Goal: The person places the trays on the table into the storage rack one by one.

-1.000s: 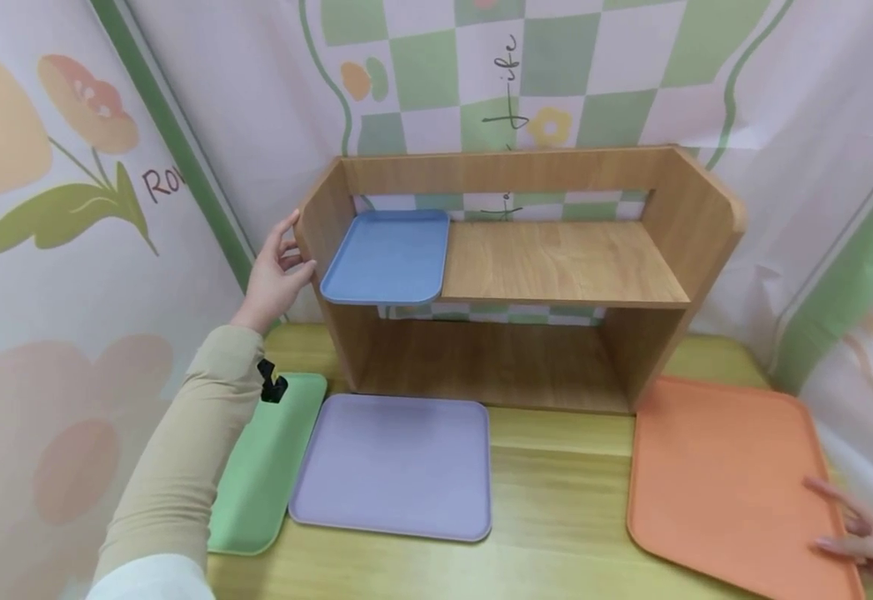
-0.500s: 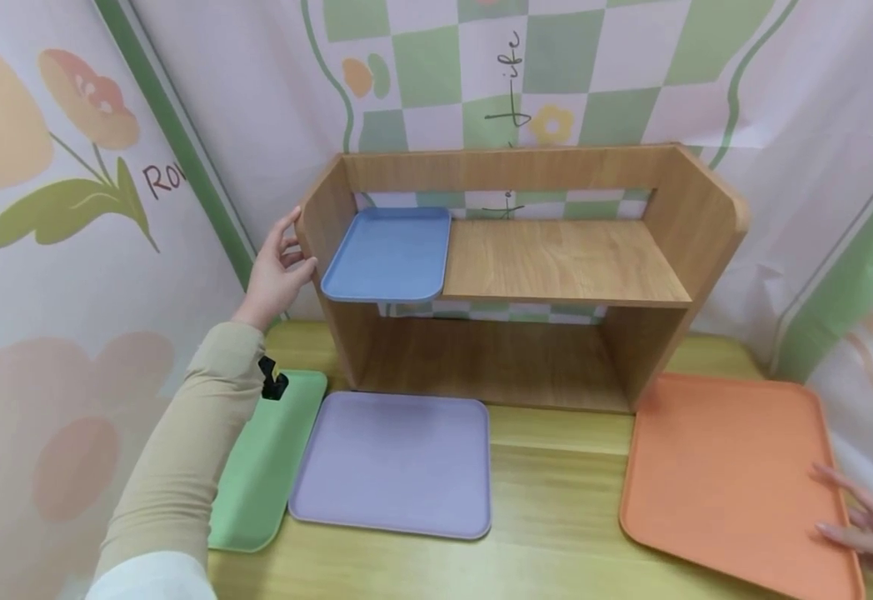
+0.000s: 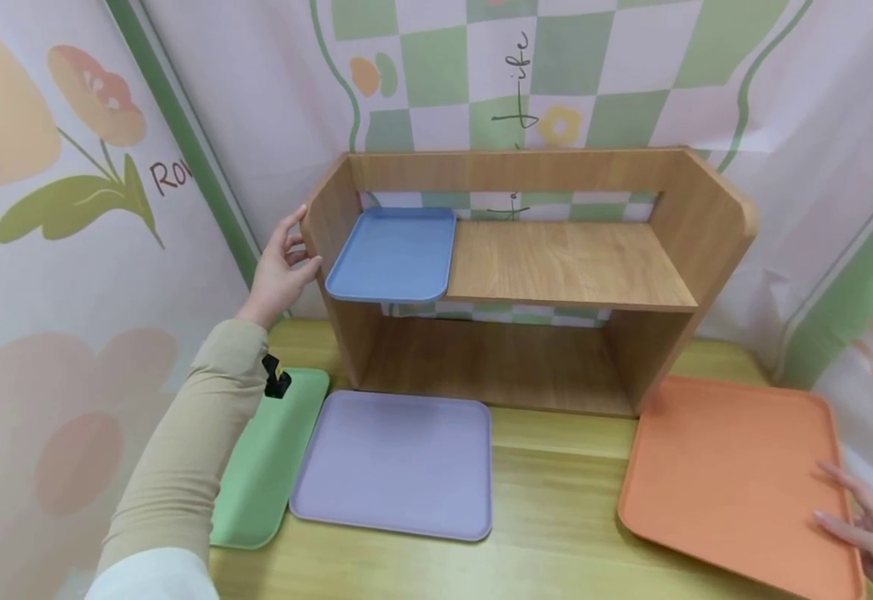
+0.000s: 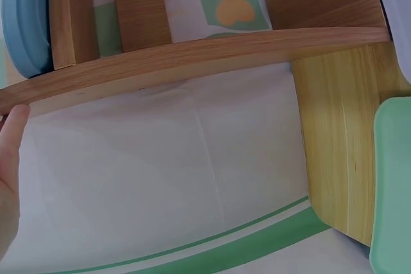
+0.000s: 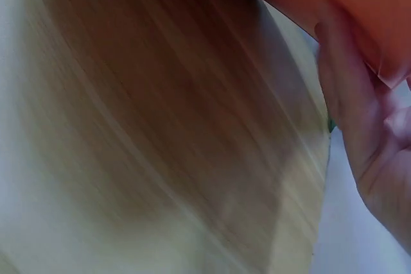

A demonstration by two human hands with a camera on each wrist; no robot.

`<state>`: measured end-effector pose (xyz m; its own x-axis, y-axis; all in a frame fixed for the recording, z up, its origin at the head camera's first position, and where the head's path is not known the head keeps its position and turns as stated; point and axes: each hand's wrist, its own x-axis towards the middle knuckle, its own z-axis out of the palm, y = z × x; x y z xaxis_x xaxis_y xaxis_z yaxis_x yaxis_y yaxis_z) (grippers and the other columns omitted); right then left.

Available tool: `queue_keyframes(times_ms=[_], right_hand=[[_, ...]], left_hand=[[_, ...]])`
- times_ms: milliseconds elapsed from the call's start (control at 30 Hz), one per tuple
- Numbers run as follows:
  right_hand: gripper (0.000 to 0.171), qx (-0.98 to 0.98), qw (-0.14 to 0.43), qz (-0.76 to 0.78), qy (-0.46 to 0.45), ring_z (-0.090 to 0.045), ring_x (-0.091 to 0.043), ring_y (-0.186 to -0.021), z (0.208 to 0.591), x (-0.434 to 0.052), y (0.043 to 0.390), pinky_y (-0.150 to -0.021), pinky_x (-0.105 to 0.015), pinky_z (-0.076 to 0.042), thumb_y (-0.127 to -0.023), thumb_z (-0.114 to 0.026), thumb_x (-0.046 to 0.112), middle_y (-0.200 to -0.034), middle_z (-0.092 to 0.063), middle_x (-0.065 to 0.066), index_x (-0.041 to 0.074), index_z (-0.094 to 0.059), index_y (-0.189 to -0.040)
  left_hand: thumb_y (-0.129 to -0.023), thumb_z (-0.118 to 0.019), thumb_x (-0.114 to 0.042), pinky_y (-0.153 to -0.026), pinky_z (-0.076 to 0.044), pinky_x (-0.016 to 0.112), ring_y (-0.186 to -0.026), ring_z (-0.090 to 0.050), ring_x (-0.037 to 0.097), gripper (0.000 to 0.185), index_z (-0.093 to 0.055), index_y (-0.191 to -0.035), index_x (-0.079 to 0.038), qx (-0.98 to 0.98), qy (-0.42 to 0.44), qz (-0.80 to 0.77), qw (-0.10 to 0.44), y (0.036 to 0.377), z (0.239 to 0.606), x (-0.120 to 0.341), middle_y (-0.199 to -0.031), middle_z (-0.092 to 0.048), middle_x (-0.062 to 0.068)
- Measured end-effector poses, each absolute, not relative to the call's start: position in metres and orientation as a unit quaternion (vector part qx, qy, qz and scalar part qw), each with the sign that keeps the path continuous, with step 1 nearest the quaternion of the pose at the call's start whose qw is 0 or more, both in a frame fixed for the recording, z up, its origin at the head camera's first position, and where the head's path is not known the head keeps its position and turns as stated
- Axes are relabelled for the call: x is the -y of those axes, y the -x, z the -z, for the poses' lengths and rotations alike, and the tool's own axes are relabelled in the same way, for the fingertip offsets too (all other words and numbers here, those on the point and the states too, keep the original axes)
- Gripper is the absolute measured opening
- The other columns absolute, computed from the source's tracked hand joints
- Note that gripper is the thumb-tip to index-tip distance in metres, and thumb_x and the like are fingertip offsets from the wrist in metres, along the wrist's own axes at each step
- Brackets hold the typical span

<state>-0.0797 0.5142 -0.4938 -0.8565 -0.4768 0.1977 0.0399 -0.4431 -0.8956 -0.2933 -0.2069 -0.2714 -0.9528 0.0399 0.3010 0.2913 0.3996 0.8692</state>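
Observation:
My left hand [image 3: 281, 273] grips the front edge of the left side panel of a two-tier wooden shelf [image 3: 571, 258], with the thumb [image 4: 11, 142] against that edge in the left wrist view. On the upper tier, at its left end, lies a blue tray [image 3: 395, 254]. At the right, my right hand [image 3: 867, 525] holds an orange tray [image 3: 736, 475] by its right edge, fingers over its face. The right wrist view shows that tray's edge raised off the table, the palm [image 5: 366, 126] beside its corner. Part of the right hand is cut off in the head view.
A purple tray [image 3: 395, 462] lies flat before the shelf, and a green tray [image 3: 271, 458] lies left of it, partly hidden by my left forearm. The wooden table [image 3: 556, 517] carries everything. Printed cloth [image 3: 436, 75] hangs behind the shelf and along both sides.
The near left corner of the orange tray has moved slightly leftward as the tray turned a little in my right hand. My left hand stays at the shelf panel. The head view has shifted slightly.

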Motion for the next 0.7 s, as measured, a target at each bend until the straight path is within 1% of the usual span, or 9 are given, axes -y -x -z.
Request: queue_keyframes(times_ms=[67,133,233,300,367,500,600,633,700], right_hand=[[0.075,-0.506,0.148,0.823,0.212,-0.066,-0.026,-0.100,0.496,-0.510,0.078,-0.070,-0.049,-0.058,-0.094,-0.021,-0.020,-0.124,-0.060,0.004,0.033,-0.033,-0.145],[0.074,-0.522,0.114,0.821,0.200,-0.068,-0.025,-0.096,0.498,-0.506,0.076,-0.066,-0.047,-0.058,-0.092,-0.025,-0.022,-0.121,-0.060,0.004,0.030,-0.035,-0.144],[0.073,-0.537,0.066,0.823,0.171,-0.069,-0.024,-0.090,0.499,-0.503,0.073,-0.060,-0.046,-0.059,-0.091,-0.028,-0.023,-0.121,-0.059,0.008,0.027,-0.038,-0.143],[0.072,-0.529,0.053,0.832,0.159,-0.070,-0.026,-0.087,0.499,-0.503,0.072,-0.059,-0.046,-0.058,-0.091,-0.028,-0.022,-0.121,-0.060,0.008,0.027,-0.040,-0.142],[0.071,-0.517,0.054,0.841,0.149,-0.070,-0.026,-0.087,0.498,-0.503,0.071,-0.061,-0.045,-0.059,-0.092,-0.027,-0.020,-0.120,-0.060,0.009,0.028,-0.041,-0.142],[0.067,-0.516,0.021,0.844,0.143,-0.069,-0.018,-0.092,0.497,-0.504,0.070,-0.065,-0.037,-0.060,-0.092,-0.027,-0.020,-0.122,-0.059,0.009,0.024,-0.044,-0.140],[0.064,-0.546,-0.035,0.826,0.138,-0.068,-0.011,-0.091,0.493,-0.503,0.069,-0.062,-0.030,-0.060,-0.092,-0.029,-0.020,-0.126,-0.055,0.014,0.019,-0.046,-0.139],[0.064,-0.557,-0.051,0.818,0.137,-0.068,-0.011,-0.089,0.491,-0.503,0.069,-0.060,-0.029,-0.060,-0.091,-0.030,-0.020,-0.127,-0.054,0.014,0.019,-0.046,-0.139],[0.064,-0.595,-0.082,0.791,0.117,-0.067,-0.006,-0.086,0.488,-0.505,0.069,-0.057,-0.023,-0.058,-0.091,-0.033,-0.020,-0.126,-0.051,0.018,0.021,-0.047,-0.138]], left_hand=[[-0.091,-0.055,0.003,-0.096,-0.050,0.047,-0.122,-0.051,0.037,0.077,-0.024,-0.148,-0.037,0.829,0.100,0.537,0.120,0.294,0.272,0.207,-0.139,-0.042,0.020],[-0.091,-0.055,0.003,-0.095,-0.050,0.048,-0.121,-0.051,0.038,0.076,-0.024,-0.148,-0.036,0.828,0.104,0.537,0.123,0.295,0.272,0.206,-0.139,-0.042,0.020],[-0.091,-0.056,0.002,-0.095,-0.050,0.048,-0.121,-0.051,0.037,0.076,-0.025,-0.148,-0.037,0.827,0.107,0.537,0.125,0.296,0.272,0.205,-0.138,-0.043,0.020],[-0.091,-0.056,0.001,-0.095,-0.051,0.047,-0.121,-0.051,0.036,0.076,-0.024,-0.148,-0.038,0.828,0.106,0.537,0.123,0.296,0.273,0.205,-0.138,-0.043,0.020],[-0.091,-0.057,0.001,-0.095,-0.051,0.046,-0.121,-0.052,0.035,0.076,-0.024,-0.148,-0.039,0.830,0.104,0.535,0.122,0.296,0.273,0.205,-0.138,-0.043,0.019],[-0.091,-0.057,0.000,-0.095,-0.051,0.046,-0.121,-0.052,0.035,0.076,-0.024,-0.148,-0.040,0.832,0.102,0.532,0.124,0.296,0.273,0.205,-0.139,-0.043,0.018],[-0.091,-0.057,-0.001,-0.095,-0.051,0.046,-0.121,-0.052,0.036,0.077,-0.023,-0.148,-0.040,0.832,0.103,0.530,0.126,0.296,0.272,0.205,-0.139,-0.042,0.019],[-0.091,-0.057,-0.001,-0.095,-0.051,0.045,-0.121,-0.052,0.036,0.077,-0.023,-0.148,-0.040,0.832,0.104,0.530,0.127,0.296,0.272,0.205,-0.138,-0.043,0.019],[-0.091,-0.057,-0.001,-0.094,-0.052,0.045,-0.120,-0.052,0.036,0.077,-0.023,-0.148,-0.040,0.832,0.105,0.529,0.130,0.296,0.272,0.205,-0.138,-0.043,0.019]])
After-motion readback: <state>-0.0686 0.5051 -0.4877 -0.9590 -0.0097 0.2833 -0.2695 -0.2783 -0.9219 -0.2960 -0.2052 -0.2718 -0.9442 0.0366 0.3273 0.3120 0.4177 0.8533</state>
